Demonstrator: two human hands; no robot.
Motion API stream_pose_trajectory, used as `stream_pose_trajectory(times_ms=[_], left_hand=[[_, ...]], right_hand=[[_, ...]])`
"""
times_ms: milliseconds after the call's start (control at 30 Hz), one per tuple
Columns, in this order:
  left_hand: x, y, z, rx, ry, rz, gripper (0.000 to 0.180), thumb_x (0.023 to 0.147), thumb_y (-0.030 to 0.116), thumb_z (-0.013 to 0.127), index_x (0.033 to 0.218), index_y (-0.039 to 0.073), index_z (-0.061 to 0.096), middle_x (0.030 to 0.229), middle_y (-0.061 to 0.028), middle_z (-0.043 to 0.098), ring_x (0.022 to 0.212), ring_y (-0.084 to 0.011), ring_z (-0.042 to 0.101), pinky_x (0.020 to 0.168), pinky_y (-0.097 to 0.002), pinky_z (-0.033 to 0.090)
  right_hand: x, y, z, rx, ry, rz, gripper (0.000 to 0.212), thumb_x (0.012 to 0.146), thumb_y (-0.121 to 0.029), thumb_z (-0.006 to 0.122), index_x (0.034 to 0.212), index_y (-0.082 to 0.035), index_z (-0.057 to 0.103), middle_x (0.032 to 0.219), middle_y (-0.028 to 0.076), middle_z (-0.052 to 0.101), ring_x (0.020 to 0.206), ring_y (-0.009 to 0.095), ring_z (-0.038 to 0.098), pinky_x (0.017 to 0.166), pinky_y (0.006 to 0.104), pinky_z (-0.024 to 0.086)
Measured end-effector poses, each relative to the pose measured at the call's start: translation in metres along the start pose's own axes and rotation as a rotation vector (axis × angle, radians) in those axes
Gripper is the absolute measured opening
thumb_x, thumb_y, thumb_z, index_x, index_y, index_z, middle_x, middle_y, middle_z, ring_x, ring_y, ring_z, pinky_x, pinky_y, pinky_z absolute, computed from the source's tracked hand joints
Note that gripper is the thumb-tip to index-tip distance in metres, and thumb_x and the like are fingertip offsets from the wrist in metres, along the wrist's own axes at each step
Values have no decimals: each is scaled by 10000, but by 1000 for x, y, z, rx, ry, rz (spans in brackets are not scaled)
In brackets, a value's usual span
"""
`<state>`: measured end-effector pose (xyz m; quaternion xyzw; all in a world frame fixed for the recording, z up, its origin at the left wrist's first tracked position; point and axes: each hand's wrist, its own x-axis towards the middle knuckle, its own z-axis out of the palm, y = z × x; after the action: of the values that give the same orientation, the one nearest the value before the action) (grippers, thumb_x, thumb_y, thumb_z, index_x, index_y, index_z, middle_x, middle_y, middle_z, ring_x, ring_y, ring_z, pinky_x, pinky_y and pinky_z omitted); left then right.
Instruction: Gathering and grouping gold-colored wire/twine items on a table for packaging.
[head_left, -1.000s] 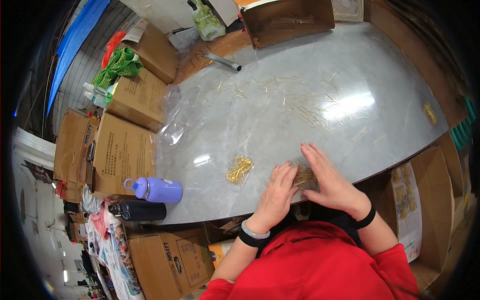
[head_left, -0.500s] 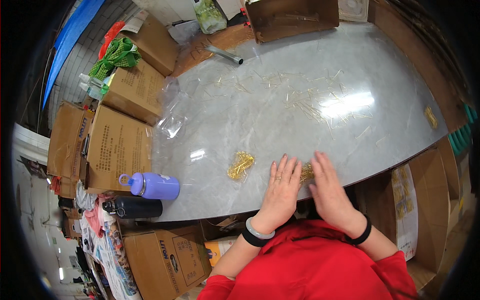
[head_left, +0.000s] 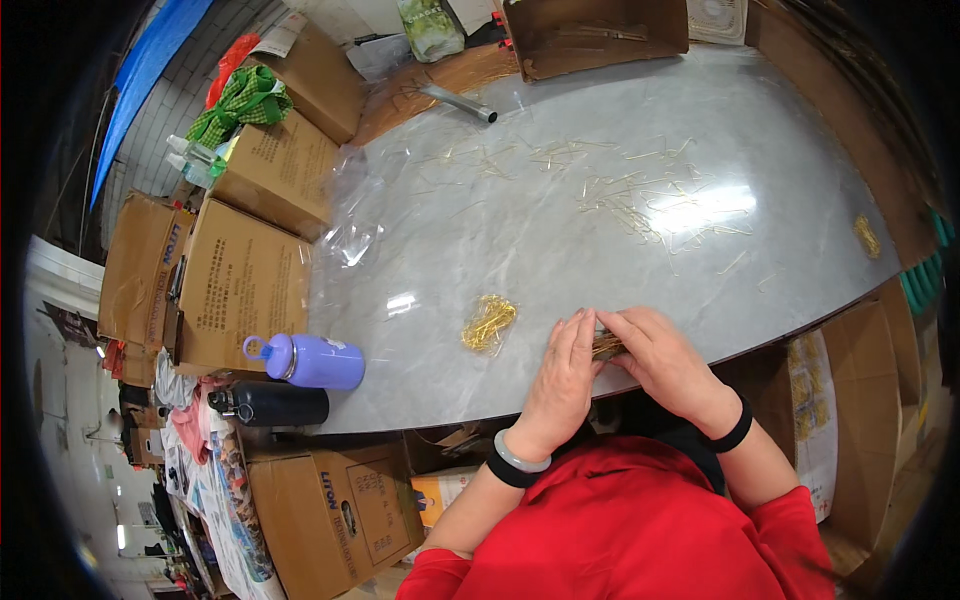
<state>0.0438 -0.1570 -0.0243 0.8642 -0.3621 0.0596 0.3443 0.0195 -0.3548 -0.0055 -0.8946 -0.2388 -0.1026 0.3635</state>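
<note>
At the table's near edge, my left hand (head_left: 563,368) and my right hand (head_left: 664,362) come together with a bundle of thin gold wire pieces (head_left: 606,346) pressed between them. Only the part of the bundle between the thumbs and fingers shows; my fingers hide the rest. To the left of my left hand lies a clump of gold wire pieces (head_left: 487,324), with clear plastic about its lower side. Farther off, loose bent gold wires (head_left: 630,205) are scattered over the grey tabletop (head_left: 430,240).
A purple bottle (head_left: 325,362) and a black bottle (head_left: 275,404) stand at the left edge. Cardboard boxes (head_left: 245,285) line that side, beside crumpled clear plastic (head_left: 352,235). A metal tube (head_left: 460,103) and an open carton (head_left: 600,50) are at the back. Another gold wire bundle (head_left: 866,236) lies far right.
My hands, flatter and apart around the bundle before, have closed in on it from both sides. My right fingers now bend over toward the left hand. The view has shifted slightly.
</note>
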Motion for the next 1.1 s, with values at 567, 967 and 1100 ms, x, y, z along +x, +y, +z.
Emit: stream_pose_trajectory(times_ms=[567,967,1100], left_hand=[[1,7,-41,-164,-77,-133,740,836,-33,705,1504,4,390,1451,-225,447,1314,-423,457,1106,-439,405],[7,27,-26,37,-82,-330,528,826,-2,724,1321,-43,545,1185,-228,529,1085,-412,541,954,-445,466],[6,28,-30,-95,-38,-305,620,809,24,756,1379,-19,515,1301,-236,509,1142,-435,531,999,-459,456]], right_hand=[[4,-16,20,-288,168,-19,384,822,-27,648,1203,9,623,1203,131,620,1156,323,574,1016,441,457],[-5,-13,17,-297,134,11,404,844,-47,647,1241,18,613,1255,128,603,1178,330,560,1007,437,474],[-10,-13,14,-201,99,44,431,857,9,606,1287,31,580,1326,171,561,1264,370,526,1052,450,459]])
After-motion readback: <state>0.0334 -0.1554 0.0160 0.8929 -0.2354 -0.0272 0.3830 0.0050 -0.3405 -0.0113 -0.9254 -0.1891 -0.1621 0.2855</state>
